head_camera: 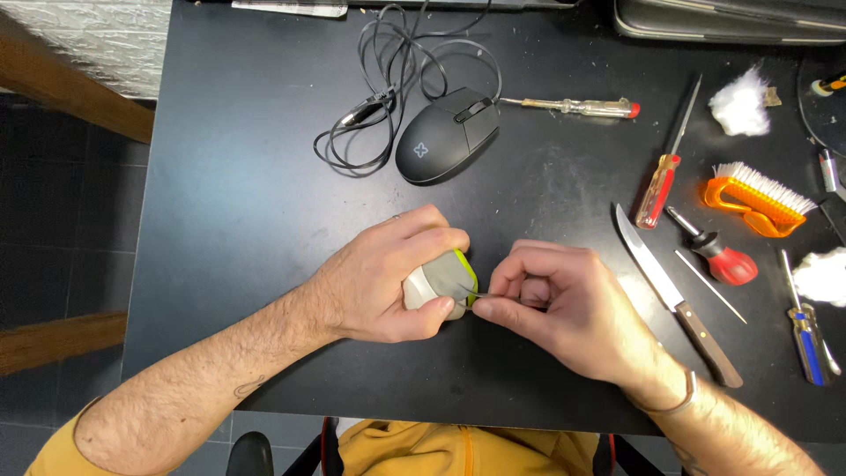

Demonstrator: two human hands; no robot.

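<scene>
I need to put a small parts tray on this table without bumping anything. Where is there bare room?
The widest bare patch is the table's left part, bordered by the coiled cable, the left edge and the left hand. A smaller gap lies between the black mouse and the knife. The right side is crowded with screwdrivers, an orange brush and cotton.

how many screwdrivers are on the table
4: a clear-handled one beside the black mouse, a red-and-clear one, a stubby red one, a blue one. More may lie past the right edge.
</scene>
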